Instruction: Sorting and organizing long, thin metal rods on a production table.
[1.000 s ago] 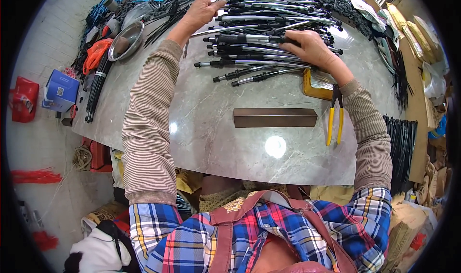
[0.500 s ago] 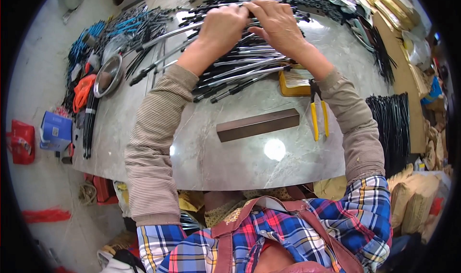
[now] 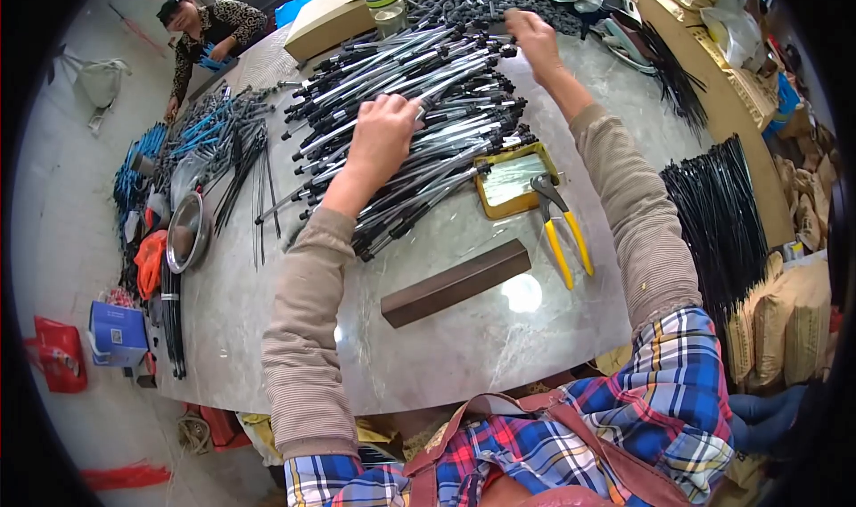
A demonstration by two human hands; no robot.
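A large heap of silver metal rods with black plastic fittings (image 3: 446,137) covers the middle of the table. My left hand (image 3: 382,141) is over the heap, fingers curled round a silver rod near its black fitting. Further back and to the right, my right hand (image 3: 537,45) is beside a pile of small dark grey plastic fittings (image 3: 481,6). Its fingers are bent together, and whatever they pinch cannot be made out.
Closer to me lie a dark brown rectangular bar (image 3: 456,284), yellow-handled pincers (image 3: 569,239) and a yellow tray (image 3: 517,181). A metal bowl (image 3: 187,232) and blue-black parts sit left; black strips (image 3: 718,213) hang right. Another person (image 3: 209,39) works at far left.
My hands, close together over the heap before, are now apart: the left nearer me, the right off by the small fittings. The view has shifted, bringing the other person into sight.
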